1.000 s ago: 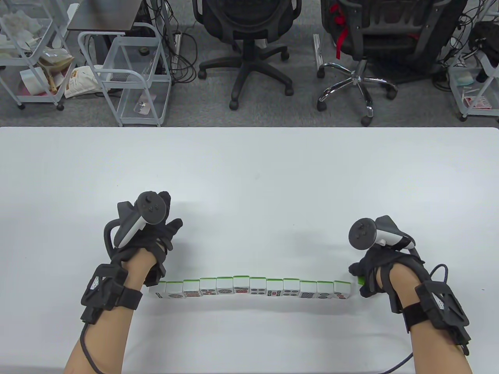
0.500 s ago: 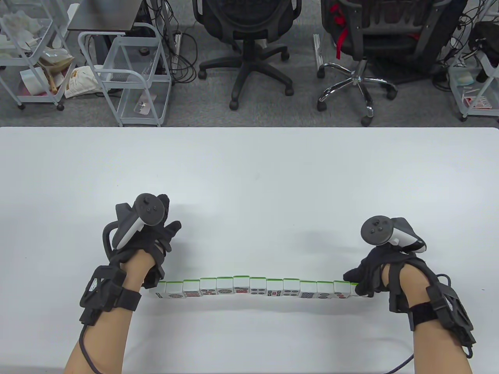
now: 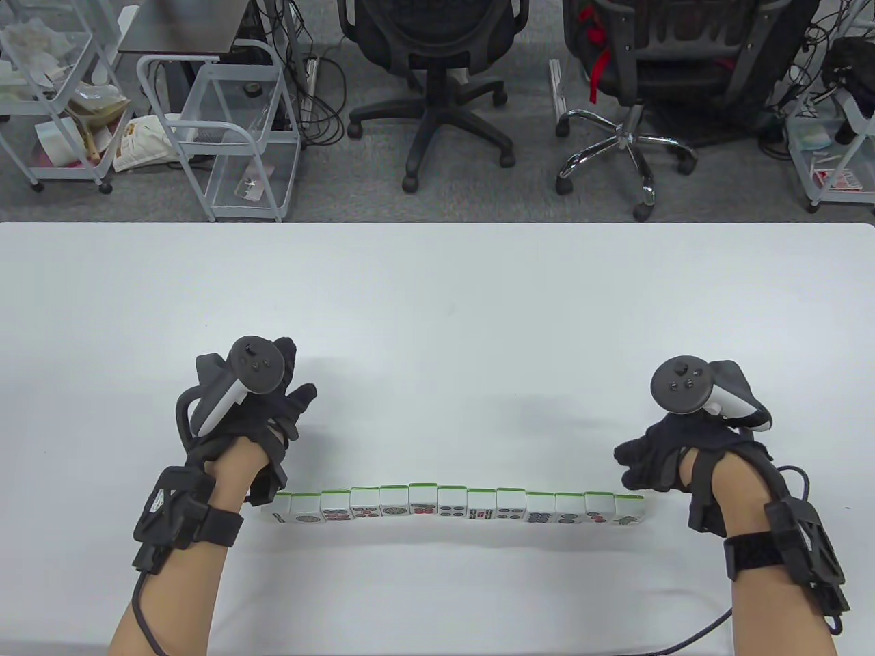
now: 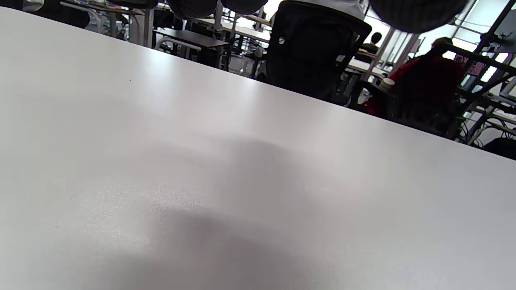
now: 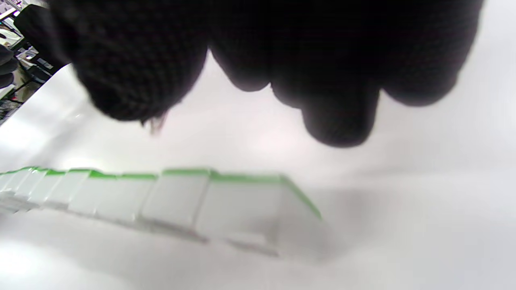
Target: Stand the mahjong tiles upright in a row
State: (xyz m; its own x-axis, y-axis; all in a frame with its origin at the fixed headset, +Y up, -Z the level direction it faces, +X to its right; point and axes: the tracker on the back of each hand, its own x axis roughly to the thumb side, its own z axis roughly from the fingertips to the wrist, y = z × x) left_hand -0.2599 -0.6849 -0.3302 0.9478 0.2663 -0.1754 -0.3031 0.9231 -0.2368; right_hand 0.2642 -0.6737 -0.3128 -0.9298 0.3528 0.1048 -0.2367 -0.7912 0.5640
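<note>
**A:** Nearest first: where are the tiles?

**B:** The row [image 3: 456,506] stands upright near the table's [image 3: 437,307] front edge, green backs away from the person, faces toward them. It runs side to side with a slight bow, the middle tiles sitting a little farther back. I count thirteen, each touching its neighbour. The end tile [image 3: 629,510] closes the right end.

**A:** And the hands?

**B:** The left hand [image 3: 263,417] sits by the left end; its lower fingers look to be against the first tile, the upper ones loosely spread, and it grips nothing. The right hand [image 3: 666,454] hovers just behind and beside the end tile, apart from it. In the right wrist view its fingertips [image 5: 334,121] hang curled, close together, above the row [image 5: 161,197], holding nothing.

**A:** How would a tile handle?

**B:** My guess: small, hard, dense blocks, smooth and a bit slippery. Stiff, not fragile, but standing on a narrow edge they'd tip easily, and one falling could topple its neighbours.

**A:** So where to take hold?

**B:** To straighten the bow, I'd press flat fingers low on the green backs, or squeeze both ends inward. For one tile, pinch its short sides.

**A:** Beyond that?

**B:** Bare white table, then chairs [image 3: 437,82] and carts [image 3: 225,130] on the floor.
</note>
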